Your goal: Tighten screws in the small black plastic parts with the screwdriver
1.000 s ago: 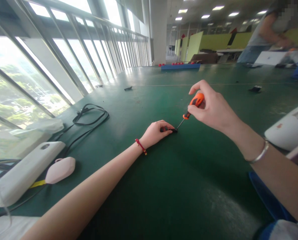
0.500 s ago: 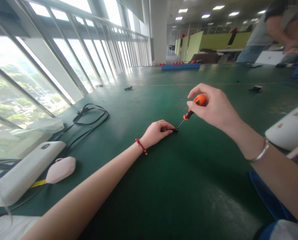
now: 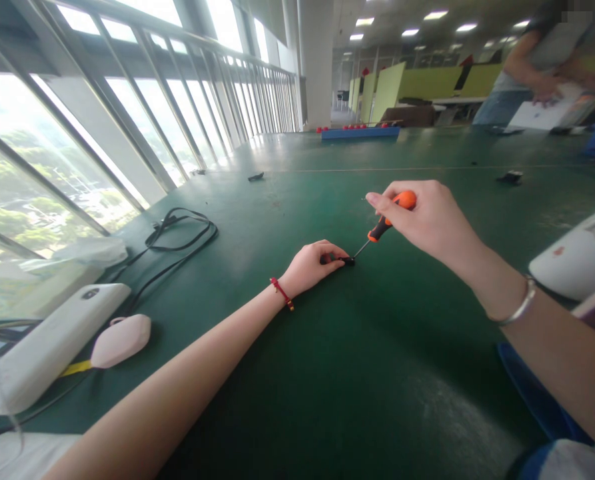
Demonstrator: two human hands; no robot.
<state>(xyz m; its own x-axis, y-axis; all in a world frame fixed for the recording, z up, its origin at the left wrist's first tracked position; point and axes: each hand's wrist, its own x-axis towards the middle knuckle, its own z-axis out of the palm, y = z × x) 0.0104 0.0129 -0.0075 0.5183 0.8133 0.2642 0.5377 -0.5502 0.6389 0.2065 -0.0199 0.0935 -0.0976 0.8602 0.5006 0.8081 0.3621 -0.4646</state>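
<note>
My left hand (image 3: 310, 265) rests on the green table (image 3: 327, 373), its fingers pinched on a small black part (image 3: 346, 261) that mostly hides under them. My right hand (image 3: 427, 220) is closed round the handle of an orange and black screwdriver (image 3: 388, 220). The screwdriver slants down to the left and its thin metal tip touches the black part. A red cord is on my left wrist and a silver bangle on my right.
At the left lie a white power bank (image 3: 47, 347), a pink pouch (image 3: 121, 339) and a coiled black cable (image 3: 180, 233). A white device (image 3: 577, 257) sits at the right. Far off, small black bits (image 3: 510, 177), a blue tray (image 3: 360, 132), and another person (image 3: 542, 60) handling papers.
My right hand has turned and dropped a little on the screwdriver handle, the forefinger now stretched out to the left. My left hand and the black part have stayed put. The far person has shifted.
</note>
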